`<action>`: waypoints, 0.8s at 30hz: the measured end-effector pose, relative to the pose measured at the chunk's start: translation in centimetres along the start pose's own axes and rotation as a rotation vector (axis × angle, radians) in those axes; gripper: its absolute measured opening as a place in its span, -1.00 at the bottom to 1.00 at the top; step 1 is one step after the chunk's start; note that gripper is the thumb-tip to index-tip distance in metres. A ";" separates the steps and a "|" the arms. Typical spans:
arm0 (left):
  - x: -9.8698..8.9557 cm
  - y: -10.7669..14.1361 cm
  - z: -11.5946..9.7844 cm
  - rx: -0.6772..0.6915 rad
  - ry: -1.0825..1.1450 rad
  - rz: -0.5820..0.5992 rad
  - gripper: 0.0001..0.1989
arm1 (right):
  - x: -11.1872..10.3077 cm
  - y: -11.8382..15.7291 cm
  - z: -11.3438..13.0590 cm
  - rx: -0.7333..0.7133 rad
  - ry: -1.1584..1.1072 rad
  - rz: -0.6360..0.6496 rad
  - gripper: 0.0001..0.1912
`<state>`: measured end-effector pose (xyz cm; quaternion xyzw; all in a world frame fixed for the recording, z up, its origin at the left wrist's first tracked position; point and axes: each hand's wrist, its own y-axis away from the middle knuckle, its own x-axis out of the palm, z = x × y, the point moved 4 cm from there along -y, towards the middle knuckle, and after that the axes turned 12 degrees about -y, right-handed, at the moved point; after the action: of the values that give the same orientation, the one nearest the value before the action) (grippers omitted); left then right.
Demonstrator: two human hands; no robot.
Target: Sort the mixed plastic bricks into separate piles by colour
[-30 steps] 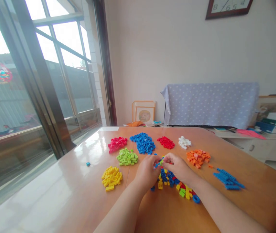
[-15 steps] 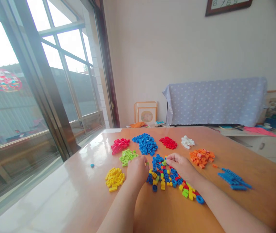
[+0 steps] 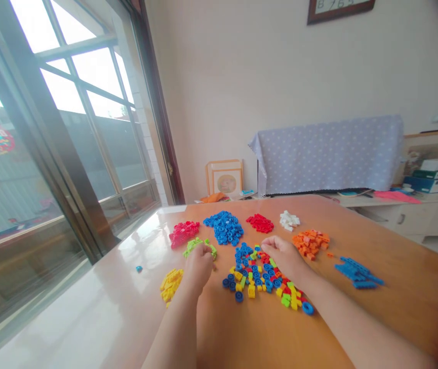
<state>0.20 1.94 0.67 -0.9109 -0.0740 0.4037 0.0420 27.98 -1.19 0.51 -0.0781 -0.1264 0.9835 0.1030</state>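
Note:
My left hand (image 3: 200, 265) is closed at the near edge of a pile of lime green bricks (image 3: 193, 244), partly covering it. Its fingertips point away from me, so whatever they hold is hidden. Over the far right edge of a mixed heap of small building bricks (image 3: 256, 279), my right hand (image 3: 281, 254) has thumb and fingers pinched together. What lies between them is too small to make out. Blue, yellow, red, green and orange pieces mingle in that heap. Left of my left wrist is a pile of yellow bricks (image 3: 171, 284), partly behind the forearm.
Farther back lie pink-red pieces (image 3: 183, 233), blue round pieces (image 3: 224, 227), red pieces (image 3: 259, 223) and white pieces (image 3: 289, 220). Orange bricks (image 3: 311, 243) and long blue pieces (image 3: 358, 273) are on the right. One small blue piece (image 3: 139, 268) sits alone on the glossy table (image 3: 99, 318).
My left hand has moved left, from beside the mixed heap to the lime green pile. My right hand stays by the heap, slightly higher. The view has turned a little to the right.

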 end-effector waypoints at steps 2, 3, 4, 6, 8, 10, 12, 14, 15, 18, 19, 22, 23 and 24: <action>1.1 0.2 0.0 -0.042 0.109 0.092 -0.84 | -0.1 -0.1 -0.1 -0.001 0.007 -0.003 -0.71; 1.5 0.4 0.0 -0.049 0.126 0.120 -0.85 | -0.1 -0.1 -0.1 -0.002 0.009 -0.005 -0.71; 1.7 0.5 -0.1 -0.046 0.121 0.130 -0.86 | -0.1 -0.1 0.0 -0.002 0.008 -0.008 -0.71; 1.8 0.6 -0.2 -0.019 0.063 0.115 -0.88 | -0.2 0.0 0.2 -0.004 0.000 -0.025 -0.72; 1.5 0.5 -0.3 0.008 -0.017 0.083 -0.90 | -0.3 0.0 0.4 -0.005 -0.005 -0.046 -0.73; 1.0 0.3 -0.4 0.024 -0.097 0.052 -0.90 | -0.4 0.1 0.5 -0.006 -0.005 -0.052 -0.72; 0.6 0.2 -0.6 0.028 -0.171 0.011 -0.89 | -0.3 0.0 0.5 -0.008 -0.002 -0.043 -0.71; 0.2 0.3 -0.9 0.046 -0.228 -0.030 -0.88 | -0.3 0.0 0.5 -0.006 0.001 -0.032 -0.71; 0.1 0.4 -1.1 0.063 -0.246 -0.039 -0.87 | -0.3 0.0 0.4 -0.004 0.001 -0.031 -0.70; 0.2 1.0 -1.8 0.119 -0.260 -0.003 -0.85 | -0.4 0.0 0.4 -0.002 -0.006 -0.035 -0.71; 0.2 1.2 -2.0 0.135 -0.253 0.025 -0.84 | -0.4 0.0 0.3 -0.003 -0.007 -0.037 -0.71; 0.3 1.9 -2.6 0.180 -0.239 0.106 -0.80 | -0.4 -0.1 0.1 -0.003 0.005 -0.033 -0.71; 0.3 2.1 -2.7 0.195 -0.243 0.128 -0.79 | -0.4 -0.1 0.0 -0.006 0.013 -0.030 -0.71; 0.3 2.2 -2.9 0.214 -0.247 0.150 -0.79 | -0.3 -0.2 -0.1 -0.010 0.022 -0.024 -0.71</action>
<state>2.77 -0.26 2.03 -0.8477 0.0330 0.5200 0.0992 28.34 -1.08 0.47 -0.0878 -0.1310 0.9807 0.1156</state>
